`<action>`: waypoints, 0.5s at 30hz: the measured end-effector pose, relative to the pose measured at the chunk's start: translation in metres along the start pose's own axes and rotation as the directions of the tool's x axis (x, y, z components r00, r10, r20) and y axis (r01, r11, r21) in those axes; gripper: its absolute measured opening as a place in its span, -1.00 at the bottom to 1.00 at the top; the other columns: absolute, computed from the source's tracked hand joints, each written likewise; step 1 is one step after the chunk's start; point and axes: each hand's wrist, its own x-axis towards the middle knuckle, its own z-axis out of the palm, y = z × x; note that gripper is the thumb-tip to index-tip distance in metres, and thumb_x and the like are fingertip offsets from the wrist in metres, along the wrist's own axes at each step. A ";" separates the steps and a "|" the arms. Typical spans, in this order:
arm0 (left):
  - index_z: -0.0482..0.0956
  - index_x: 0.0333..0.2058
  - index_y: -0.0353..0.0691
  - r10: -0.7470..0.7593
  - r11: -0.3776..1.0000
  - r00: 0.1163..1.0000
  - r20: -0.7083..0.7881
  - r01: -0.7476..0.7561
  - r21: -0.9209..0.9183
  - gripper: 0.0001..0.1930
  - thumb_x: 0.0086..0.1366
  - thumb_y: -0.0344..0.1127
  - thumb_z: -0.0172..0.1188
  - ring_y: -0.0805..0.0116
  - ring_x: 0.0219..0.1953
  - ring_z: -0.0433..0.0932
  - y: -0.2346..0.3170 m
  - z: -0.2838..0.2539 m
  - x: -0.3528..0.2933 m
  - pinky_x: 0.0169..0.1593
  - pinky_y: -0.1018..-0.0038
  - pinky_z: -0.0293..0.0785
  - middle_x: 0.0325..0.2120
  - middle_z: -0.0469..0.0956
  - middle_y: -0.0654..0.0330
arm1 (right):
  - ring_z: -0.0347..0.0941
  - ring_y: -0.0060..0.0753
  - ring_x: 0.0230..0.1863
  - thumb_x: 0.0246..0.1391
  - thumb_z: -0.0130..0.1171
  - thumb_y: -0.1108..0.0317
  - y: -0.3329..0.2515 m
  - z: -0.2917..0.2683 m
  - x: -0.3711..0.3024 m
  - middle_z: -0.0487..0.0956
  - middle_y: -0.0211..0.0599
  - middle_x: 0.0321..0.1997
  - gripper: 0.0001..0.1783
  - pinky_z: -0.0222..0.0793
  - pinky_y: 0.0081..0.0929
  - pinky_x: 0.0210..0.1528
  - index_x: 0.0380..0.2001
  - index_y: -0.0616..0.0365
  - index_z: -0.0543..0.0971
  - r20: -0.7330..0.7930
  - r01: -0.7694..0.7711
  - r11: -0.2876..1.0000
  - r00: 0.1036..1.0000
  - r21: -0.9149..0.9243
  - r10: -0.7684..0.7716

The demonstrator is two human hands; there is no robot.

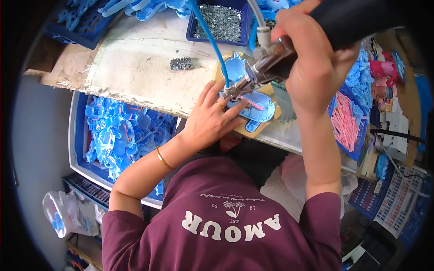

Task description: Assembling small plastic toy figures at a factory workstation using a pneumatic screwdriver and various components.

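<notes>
In my right hand (312, 58) is an automatic screwdriver (282, 56) with a dark body and a metal nose, fed by a thin blue tube. Its tip points down at a light blue plastic toy shell (264, 108), which sits in a tan fixture (257, 129) at the bench edge. A pink strip (253, 104) lies in the shell. My left hand (211, 118) rests with spread fingers over the fixture's left side, fingertips beside the screwdriver tip. Whether those fingers press on the shell is partly hidden by the nose.
A blue tray of small screws (219, 22) stands at the back. A dark clump of small metal pieces (181, 63) lies on the bench (135, 58). At left, a large bin (77, 135) holds many blue shells. To the right, a basket holds pink strips (346, 122).
</notes>
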 end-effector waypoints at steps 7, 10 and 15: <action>0.58 0.00 0.00 0.043 0.993 0.999 -0.029 -0.046 -0.111 -0.64 0.23 -0.15 0.33 -0.05 0.33 0.28 0.003 -0.010 0.010 0.40 -0.06 0.16 0.21 0.40 0.10 | 0.38 -0.61 -0.66 0.16 0.32 0.29 -0.080 0.014 0.053 0.50 -0.40 -0.57 -0.58 0.28 -0.63 -0.60 -0.02 0.32 0.47 -0.209 -0.212 0.855 0.970 -0.473 0.124; 0.58 -0.11 -0.10 0.076 0.987 0.996 -0.037 -0.081 -0.137 -0.74 0.22 -0.28 0.32 -0.07 0.32 0.29 -0.004 -0.019 0.009 0.40 -0.04 0.16 0.18 0.45 0.14 | 0.45 -0.62 -0.58 0.19 0.35 0.00 -0.092 -0.023 0.089 0.53 -0.40 -0.54 -0.46 0.36 -0.64 -0.54 -0.05 0.25 0.49 -0.039 -0.182 0.801 0.980 -0.571 0.195; 0.61 -0.26 -0.24 0.045 0.880 0.998 0.046 -0.018 -0.474 -0.80 0.12 -0.49 0.36 0.03 0.05 0.53 -0.007 -0.087 0.022 0.19 0.11 0.41 -0.13 0.62 0.12 | 0.59 -0.55 -0.18 0.33 0.17 -0.10 -0.108 -0.092 0.104 0.65 -0.36 -0.18 -0.44 0.46 -0.58 -0.13 0.12 0.13 0.52 -0.045 -0.234 0.806 0.967 -0.544 0.251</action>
